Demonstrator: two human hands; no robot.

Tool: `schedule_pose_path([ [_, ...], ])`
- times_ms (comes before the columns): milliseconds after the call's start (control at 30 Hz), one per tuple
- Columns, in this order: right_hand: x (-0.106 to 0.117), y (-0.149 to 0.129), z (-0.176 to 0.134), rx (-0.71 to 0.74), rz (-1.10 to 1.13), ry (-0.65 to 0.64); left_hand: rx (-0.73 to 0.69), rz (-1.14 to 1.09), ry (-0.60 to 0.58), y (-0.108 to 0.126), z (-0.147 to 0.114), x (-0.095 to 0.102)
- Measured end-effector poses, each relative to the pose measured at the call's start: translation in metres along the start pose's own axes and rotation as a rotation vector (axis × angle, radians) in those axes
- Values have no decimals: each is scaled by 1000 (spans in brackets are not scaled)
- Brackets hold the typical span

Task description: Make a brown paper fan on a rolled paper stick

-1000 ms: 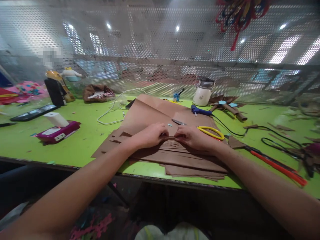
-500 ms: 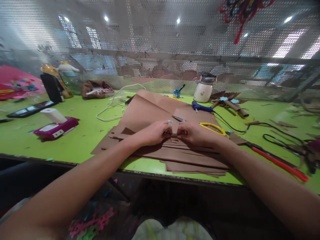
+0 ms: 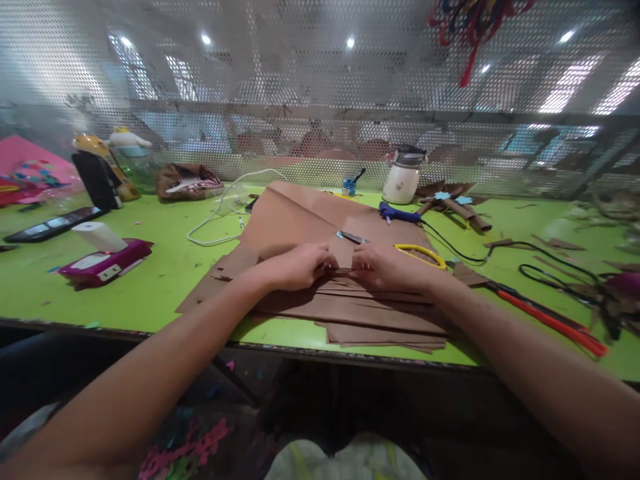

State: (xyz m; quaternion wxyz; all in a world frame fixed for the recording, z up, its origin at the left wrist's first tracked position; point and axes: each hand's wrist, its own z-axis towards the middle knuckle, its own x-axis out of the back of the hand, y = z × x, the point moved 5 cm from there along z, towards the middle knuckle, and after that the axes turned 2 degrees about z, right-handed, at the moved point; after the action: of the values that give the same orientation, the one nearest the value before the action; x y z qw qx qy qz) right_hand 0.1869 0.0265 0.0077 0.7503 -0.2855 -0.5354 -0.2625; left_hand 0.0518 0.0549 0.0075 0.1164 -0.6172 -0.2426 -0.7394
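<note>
My left hand [image 3: 306,265] and my right hand [image 3: 381,267] are close together over a pile of brown paper [image 3: 295,223]. Thumb and fingers of both pinch a narrow folded brown paper strip [image 3: 343,273], which spans the small gap between them. Much of the strip is hidden by my fingers. Beneath my hands, several brown paper strips [image 3: 370,313] lie stacked toward the table's front edge. A pair of scissors [image 3: 420,256] with yellow handles rests on the paper just beyond my right hand, its blades partly covered.
A blue glue gun [image 3: 400,213] lies behind the scissors, its black cord trailing right. Red-handled long scissors or cutters [image 3: 550,319] lie at right. A white jug [image 3: 401,179] stands behind. On the left are a purple power strip [image 3: 106,262], a phone [image 3: 53,225] and a white cable [image 3: 205,241].
The view has shifted slightly. My fingertips are a little farther apart along the strip, and brown paper beside my left hand now appears more raised.
</note>
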Motion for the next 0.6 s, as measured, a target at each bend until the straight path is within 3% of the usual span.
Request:
schedule_pose_path([
  [233,-5,-17,6,38,-90,-39,-68,37,112,7,2,-3],
  [600,-7,-6,1,46,22,-76,-117,93,99,8,-6,-4],
])
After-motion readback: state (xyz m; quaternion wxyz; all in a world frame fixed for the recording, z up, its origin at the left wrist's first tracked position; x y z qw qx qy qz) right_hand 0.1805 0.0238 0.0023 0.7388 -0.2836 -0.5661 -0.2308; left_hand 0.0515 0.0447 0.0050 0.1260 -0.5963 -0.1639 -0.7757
